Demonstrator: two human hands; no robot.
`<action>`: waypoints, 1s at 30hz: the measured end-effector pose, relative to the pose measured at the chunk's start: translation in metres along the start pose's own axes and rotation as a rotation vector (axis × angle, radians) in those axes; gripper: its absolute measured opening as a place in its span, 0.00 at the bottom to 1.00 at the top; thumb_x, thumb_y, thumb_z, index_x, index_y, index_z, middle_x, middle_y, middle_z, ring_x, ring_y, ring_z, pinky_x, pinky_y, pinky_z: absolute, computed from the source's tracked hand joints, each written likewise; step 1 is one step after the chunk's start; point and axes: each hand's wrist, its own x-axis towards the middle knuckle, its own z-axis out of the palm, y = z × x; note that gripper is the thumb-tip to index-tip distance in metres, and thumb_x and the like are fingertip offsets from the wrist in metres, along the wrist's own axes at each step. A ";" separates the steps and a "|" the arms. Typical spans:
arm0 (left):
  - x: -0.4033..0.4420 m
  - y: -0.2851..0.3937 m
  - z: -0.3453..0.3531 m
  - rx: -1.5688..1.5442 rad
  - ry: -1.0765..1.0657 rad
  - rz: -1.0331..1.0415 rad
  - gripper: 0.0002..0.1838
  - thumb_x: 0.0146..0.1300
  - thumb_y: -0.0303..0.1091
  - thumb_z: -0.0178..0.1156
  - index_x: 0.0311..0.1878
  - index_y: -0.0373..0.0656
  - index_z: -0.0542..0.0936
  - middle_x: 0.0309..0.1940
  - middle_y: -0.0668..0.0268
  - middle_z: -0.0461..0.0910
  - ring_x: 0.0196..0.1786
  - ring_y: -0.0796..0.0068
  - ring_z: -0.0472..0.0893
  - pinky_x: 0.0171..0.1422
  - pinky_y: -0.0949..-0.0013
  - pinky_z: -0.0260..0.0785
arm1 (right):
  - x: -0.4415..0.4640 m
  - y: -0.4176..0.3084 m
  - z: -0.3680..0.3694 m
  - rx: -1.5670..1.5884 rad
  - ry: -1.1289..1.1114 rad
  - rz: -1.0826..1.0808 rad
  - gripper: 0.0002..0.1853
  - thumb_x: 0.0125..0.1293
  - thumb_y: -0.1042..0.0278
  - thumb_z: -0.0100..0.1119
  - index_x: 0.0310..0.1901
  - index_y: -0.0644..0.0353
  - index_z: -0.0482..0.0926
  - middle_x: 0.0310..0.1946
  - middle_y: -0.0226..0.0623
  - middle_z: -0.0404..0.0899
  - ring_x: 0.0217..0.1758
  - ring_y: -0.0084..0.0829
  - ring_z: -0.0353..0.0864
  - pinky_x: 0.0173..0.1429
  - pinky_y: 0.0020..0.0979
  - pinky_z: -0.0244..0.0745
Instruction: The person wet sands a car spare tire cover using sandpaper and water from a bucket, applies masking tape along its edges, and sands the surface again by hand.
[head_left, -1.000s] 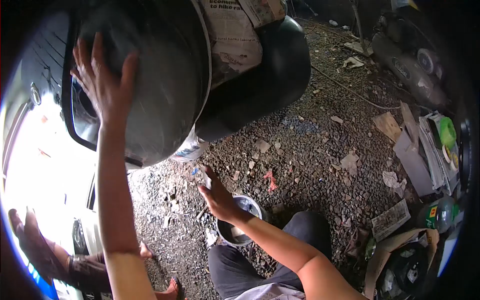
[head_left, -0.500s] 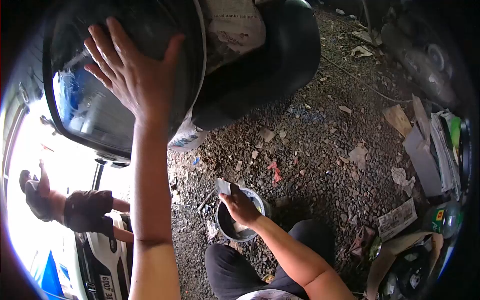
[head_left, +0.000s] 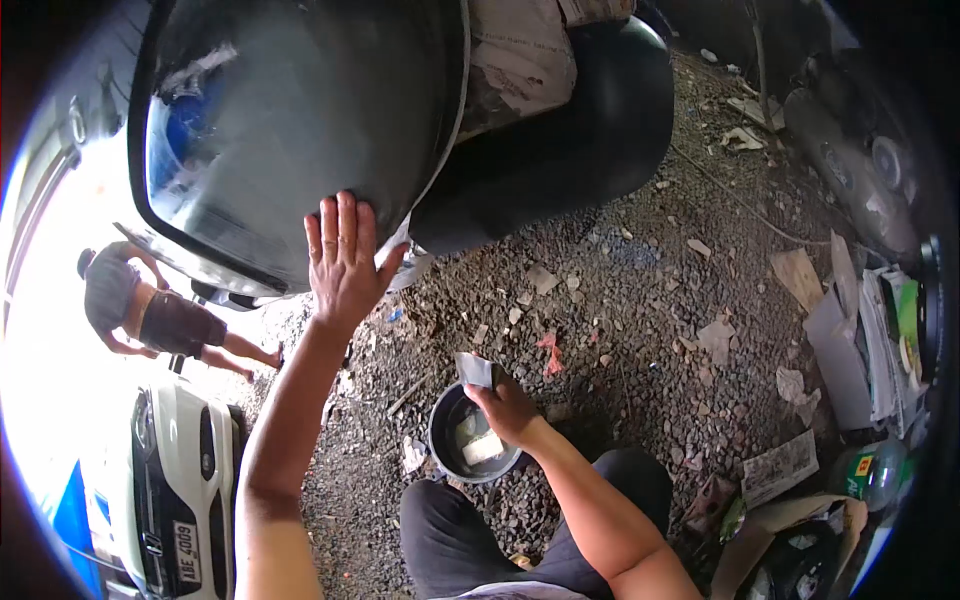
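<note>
My left hand [head_left: 345,262] lies flat, fingers stretched out, near the lower edge of a large dark, glossy curved vehicle panel [head_left: 300,130]. Its palm faces the surface and it holds nothing. My right hand [head_left: 508,410] pinches a folded grey sheet that looks like sandpaper [head_left: 474,370]. That hand is at the right rim of a dark bucket [head_left: 437,447] on the gravel between my knees. Inside the bucket sits a pale rectangular block [head_left: 484,449], apparently in water.
Newspaper [head_left: 520,55] covers part of the vehicle above a black curved part [head_left: 590,140]. Cardboard [head_left: 835,350], a plastic bottle [head_left: 884,474] and scraps lie on the gravel [head_left: 640,330] at right. Another person [head_left: 150,305] bends near a white vehicle [head_left: 185,470] at left.
My left hand has slid down the panel from its upper middle to the lower edge. My right hand stays by the bucket with the sheet. The person at left has bent over.
</note>
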 end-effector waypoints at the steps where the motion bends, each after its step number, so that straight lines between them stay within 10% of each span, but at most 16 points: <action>1: 0.001 0.000 -0.008 -0.092 -0.033 -0.014 0.50 0.66 0.57 0.63 0.76 0.30 0.54 0.77 0.37 0.50 0.80 0.35 0.48 0.81 0.34 0.37 | -0.005 -0.008 -0.004 -0.017 0.024 0.046 0.33 0.72 0.59 0.54 0.74 0.62 0.59 0.67 0.57 0.70 0.70 0.51 0.71 0.71 0.40 0.66; 12: 0.200 -0.027 -0.082 -0.016 0.353 -0.110 0.45 0.67 0.51 0.59 0.79 0.36 0.53 0.80 0.48 0.49 0.83 0.51 0.46 0.84 0.44 0.35 | 0.005 0.001 -0.003 -0.274 0.063 -0.036 0.28 0.68 0.64 0.56 0.67 0.66 0.66 0.59 0.62 0.74 0.65 0.57 0.74 0.67 0.45 0.70; 23: 0.004 0.014 0.013 -0.159 0.144 -0.175 0.44 0.72 0.53 0.55 0.79 0.33 0.52 0.79 0.41 0.48 0.82 0.41 0.45 0.83 0.41 0.28 | 0.019 0.087 0.014 -0.611 -0.047 -0.241 0.32 0.71 0.59 0.57 0.72 0.63 0.60 0.66 0.61 0.68 0.67 0.59 0.72 0.67 0.47 0.71; 30: -0.076 0.068 -0.002 -0.585 -0.131 -0.423 0.44 0.70 0.43 0.57 0.79 0.33 0.46 0.79 0.35 0.39 0.82 0.39 0.41 0.83 0.42 0.35 | 0.019 0.124 0.021 -0.754 -0.137 0.005 0.19 0.67 0.60 0.55 0.50 0.70 0.77 0.41 0.66 0.80 0.51 0.64 0.79 0.57 0.54 0.75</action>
